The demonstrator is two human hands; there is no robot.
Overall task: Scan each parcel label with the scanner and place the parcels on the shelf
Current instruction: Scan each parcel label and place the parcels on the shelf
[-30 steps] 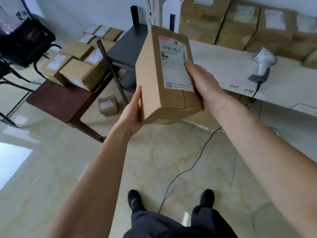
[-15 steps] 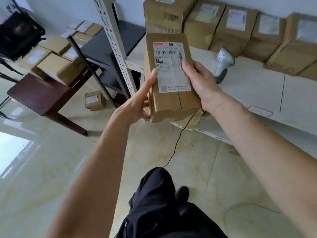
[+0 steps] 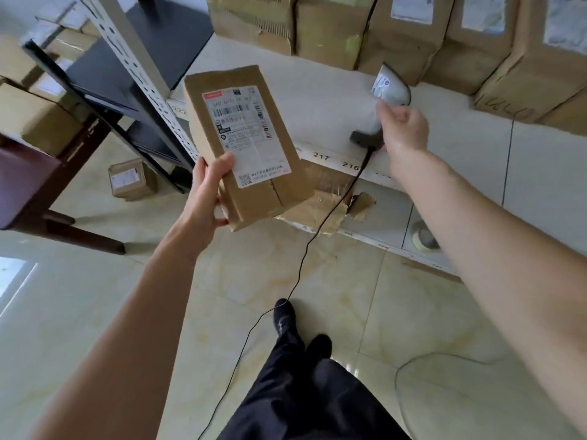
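A brown cardboard parcel point(image 3: 270, 185) with a white barcode label point(image 3: 244, 131) facing up is held at its lower left corner by my left hand point(image 3: 206, 198), in front of the white shelf point(image 3: 317, 90). My right hand point(image 3: 403, 125) is closed around the handle of the white scanner point(image 3: 389, 87), which stands on the shelf board to the right of the parcel. The scanner's black cable point(image 3: 305, 249) hangs down to the floor.
Several labelled parcels point(image 3: 397, 36) line the back of the shelf. A perforated white upright point(image 3: 133, 58) stands left of the parcel. More boxes sit on a dark red table point(image 3: 25, 185) at left, and a small box point(image 3: 130, 179) lies on the floor. A tape roll point(image 3: 424, 238) rests on the lower shelf.
My right hand let go of the parcel and moved right onto the scanner's handle. The left hand now holds the parcel alone, lower and tilted. I have stepped closer to the shelf.
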